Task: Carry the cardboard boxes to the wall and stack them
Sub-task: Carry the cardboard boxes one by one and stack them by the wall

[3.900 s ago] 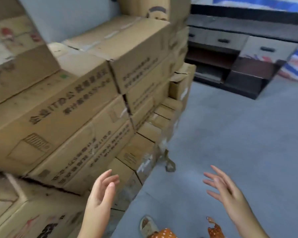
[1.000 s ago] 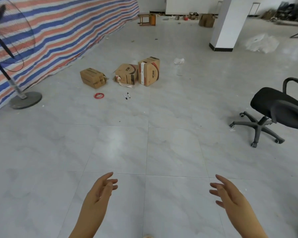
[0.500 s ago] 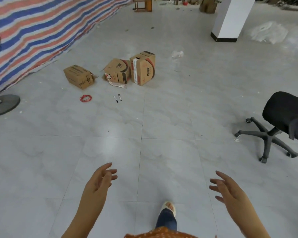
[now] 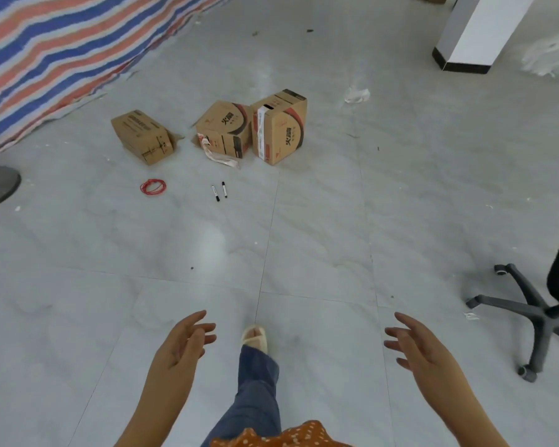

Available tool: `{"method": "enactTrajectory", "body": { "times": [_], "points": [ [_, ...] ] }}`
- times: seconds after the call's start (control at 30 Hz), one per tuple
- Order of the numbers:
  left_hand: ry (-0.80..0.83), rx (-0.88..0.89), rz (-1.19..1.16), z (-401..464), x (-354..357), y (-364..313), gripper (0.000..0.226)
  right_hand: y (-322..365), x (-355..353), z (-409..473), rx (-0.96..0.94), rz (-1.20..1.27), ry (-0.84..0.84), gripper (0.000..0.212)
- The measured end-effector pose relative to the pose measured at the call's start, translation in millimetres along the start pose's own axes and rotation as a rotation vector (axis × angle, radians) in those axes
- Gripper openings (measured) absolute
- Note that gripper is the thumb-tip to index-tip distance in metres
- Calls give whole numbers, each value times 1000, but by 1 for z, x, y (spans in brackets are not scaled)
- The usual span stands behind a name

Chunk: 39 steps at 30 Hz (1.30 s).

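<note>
Three cardboard boxes on a pale tiled floor, well ahead of both hands: a long box on the left, apart from a middle box that sits against an upright box on the right. Left hand and right hand low in the foreground, fingers relaxed and spread, grasping nothing. Between the hands, one leg in jeans with a sandalled foot. Near the boxes, a red coil and two markers. Striped tarp at left, office chair at right.
</note>
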<state>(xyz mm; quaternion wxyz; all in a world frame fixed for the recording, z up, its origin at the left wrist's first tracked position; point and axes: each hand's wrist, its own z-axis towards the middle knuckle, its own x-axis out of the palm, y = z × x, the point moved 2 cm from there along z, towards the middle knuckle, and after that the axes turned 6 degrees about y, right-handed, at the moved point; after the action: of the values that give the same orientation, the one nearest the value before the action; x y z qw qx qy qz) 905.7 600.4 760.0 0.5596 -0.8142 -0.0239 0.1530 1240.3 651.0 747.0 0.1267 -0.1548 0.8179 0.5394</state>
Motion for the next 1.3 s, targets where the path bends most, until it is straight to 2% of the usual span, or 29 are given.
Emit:
{"method": "enactTrajectory", "body": {
  "times": [0.13, 0.37, 0.5, 0.77, 1.07, 1.3],
  "points": [
    [7, -2, 13, 100, 1, -29, 28, 37, 9, 89, 7, 2, -38, 27],
    [32, 103, 20, 274, -10, -129, 25, 143, 11, 233, -58, 94, -109, 28],
    [45, 105, 31, 352, -2, -161, 26, 175, 9, 303, -66, 65, -92, 33],
    [5, 48, 47, 501, 49, -201, 26, 207, -17, 466, 20, 56, -51, 36],
    [-36, 48, 40, 673, 126, -280, 21, 305, -89, 692, -67, 92, -23, 29],
    [-106, -34, 27, 787, 137, -317, 45, 361, -79, 835, -47, 56, 64, 25]
  ]
}}
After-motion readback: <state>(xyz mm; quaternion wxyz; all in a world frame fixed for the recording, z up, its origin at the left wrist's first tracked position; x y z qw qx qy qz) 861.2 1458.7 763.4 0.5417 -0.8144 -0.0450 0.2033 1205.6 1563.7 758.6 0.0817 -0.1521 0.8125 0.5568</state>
